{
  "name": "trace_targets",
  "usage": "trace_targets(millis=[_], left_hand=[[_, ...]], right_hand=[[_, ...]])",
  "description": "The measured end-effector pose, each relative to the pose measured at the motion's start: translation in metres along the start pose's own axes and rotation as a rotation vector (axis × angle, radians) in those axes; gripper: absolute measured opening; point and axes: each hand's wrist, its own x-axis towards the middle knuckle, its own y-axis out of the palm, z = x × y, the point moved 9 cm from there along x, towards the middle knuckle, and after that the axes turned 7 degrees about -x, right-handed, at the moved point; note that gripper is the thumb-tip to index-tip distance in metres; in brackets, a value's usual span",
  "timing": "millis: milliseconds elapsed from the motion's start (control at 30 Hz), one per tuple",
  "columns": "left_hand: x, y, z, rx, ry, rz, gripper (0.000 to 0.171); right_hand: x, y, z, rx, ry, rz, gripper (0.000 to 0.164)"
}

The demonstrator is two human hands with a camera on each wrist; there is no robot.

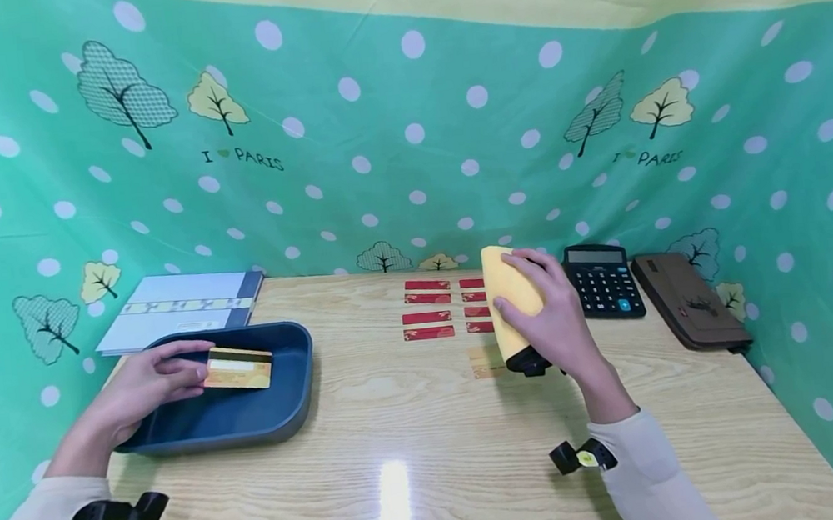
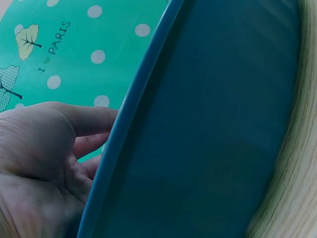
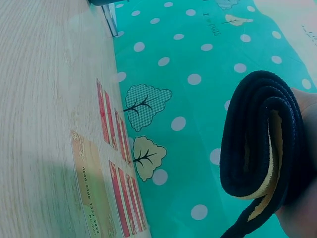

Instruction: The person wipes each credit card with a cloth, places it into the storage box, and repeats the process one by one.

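My left hand (image 1: pixel 160 378) pinches a gold bank card (image 1: pixel 240 367) with a dark magnetic stripe, held within the outline of a dark blue basin (image 1: pixel 301 409). In the left wrist view the basin's wall (image 2: pixel 208 119) hides the fingertips and the card. A folded yellow cloth (image 1: pixel 508 295) with black edging is gripped in my right hand (image 1: pixel 556 313), raised above the table. Its rolled layers and black border show in the right wrist view. Beneath it, another gold card (image 3: pixel 90 186) lies flat on the table, partly covered by the cloth in the head view.
Several red cards (image 1: pixel 427 317) lie in rows near the back. Behind the basin is a pale blue-grey notebook (image 1: pixel 180 304). A black calculator (image 1: pixel 603 282) and a brown zipped wallet (image 1: pixel 691 300) sit at the back right. Polka-dot curtain (image 1: pixel 411 126) encloses the table.
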Motion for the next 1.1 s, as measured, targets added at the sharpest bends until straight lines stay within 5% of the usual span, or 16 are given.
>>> trace_targets(millis=[467, 667, 833, 1100], left_hand=[[0.002, -0.01, -0.006, 0.19, 0.047, -0.084, 0.049], [-0.001, -0.007, -0.021, 0.214, 0.106, -0.152, 0.043], [-0.006, 0.02, -0.055, 0.176, 0.238, -0.158, 0.039], [-0.002, 0.1, -0.111, -0.002, 0.377, -0.073, 0.031]], right_hand=[[0.002, -0.006, -0.008, -0.006, 0.034, -0.007, 0.06], [0.004, -0.01, -0.011, -0.011, 0.043, -0.012, 0.059], [0.006, -0.018, -0.016, -0.022, 0.044, -0.026, 0.059], [0.0, -0.038, -0.043, -0.062, 0.057, -0.059, 0.059]])
